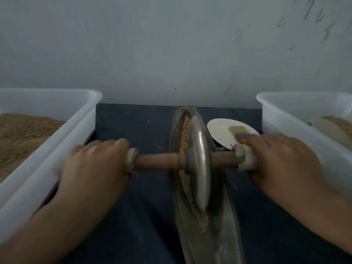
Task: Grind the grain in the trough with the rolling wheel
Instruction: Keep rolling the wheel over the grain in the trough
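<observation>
- The wheel (197,162) stands on edge in the trough (224,225), mid-frame, touching the grain (185,130) along the groove.
- The left hand (95,168), at 9 o'clock of the wheel, curls over the padded end of the axle (158,161).
- The right hand (282,162), at 3 o'clock, wraps the other padded end.
- A plate (221,133) with a brush (238,130) lies at 1 o'clock.
- Tubs flank the trough: the left tub (80,122) and the right tub (276,115).
</observation>
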Demonstrator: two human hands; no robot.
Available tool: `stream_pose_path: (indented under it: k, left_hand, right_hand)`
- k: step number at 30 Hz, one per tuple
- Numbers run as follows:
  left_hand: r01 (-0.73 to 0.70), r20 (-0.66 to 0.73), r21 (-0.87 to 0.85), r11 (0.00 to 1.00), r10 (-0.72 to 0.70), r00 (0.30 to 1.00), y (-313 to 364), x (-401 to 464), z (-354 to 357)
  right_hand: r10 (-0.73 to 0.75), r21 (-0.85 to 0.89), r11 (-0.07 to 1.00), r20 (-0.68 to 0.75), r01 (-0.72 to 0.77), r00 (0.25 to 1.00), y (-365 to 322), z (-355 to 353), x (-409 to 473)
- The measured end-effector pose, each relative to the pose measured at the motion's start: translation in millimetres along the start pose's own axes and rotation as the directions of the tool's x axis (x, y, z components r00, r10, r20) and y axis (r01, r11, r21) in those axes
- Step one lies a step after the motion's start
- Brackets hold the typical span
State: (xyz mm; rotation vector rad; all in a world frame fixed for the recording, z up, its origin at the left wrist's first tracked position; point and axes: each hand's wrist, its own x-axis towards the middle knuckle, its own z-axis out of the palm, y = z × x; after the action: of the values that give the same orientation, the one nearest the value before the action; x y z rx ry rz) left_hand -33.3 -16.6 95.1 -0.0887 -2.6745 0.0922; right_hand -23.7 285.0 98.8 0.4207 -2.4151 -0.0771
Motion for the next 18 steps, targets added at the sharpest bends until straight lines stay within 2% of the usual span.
stream_pose_path:
  k: [3, 5, 8, 11, 13, 18]
  left_hand:
    - [0.028, -0.075, 0.03, 0.999, -0.025, 0.997, 17, 25, 6]
    - [0.054, -0.135, 0.044, 0.998, -0.047, 0.99, 21, 57, 18]
    - [0.084, -0.097, -0.006, 0.996, -0.084, 0.992, 23, 99, 27]
    - [0.114, -0.058, -0.076, 0.991, -0.119, 0.991, 20, 120, 33]
    - [0.109, -0.076, -0.088, 0.99, -0.115, 0.99, 18, 119, 35]
    - [0.055, -0.027, -0.003, 0.998, -0.055, 0.998, 19, 76, 26]
  right_hand:
    - [0.061, -0.004, 0.998, 0.011, -0.061, 0.998, 6, 31, 31]
    - [0.134, -0.028, 0.991, 0.082, -0.132, 0.988, 11, 52, 57]
    - [0.217, -0.088, 0.973, 0.059, -0.211, 0.974, 24, 75, 90]
    - [0.216, -0.121, 0.967, -0.067, -0.223, 0.974, 28, 81, 111]
    - [0.208, -0.125, 0.968, -0.096, -0.219, 0.973, 25, 80, 112]
    - [0.178, -0.071, 0.981, -0.008, -0.178, 0.984, 8, 51, 64]
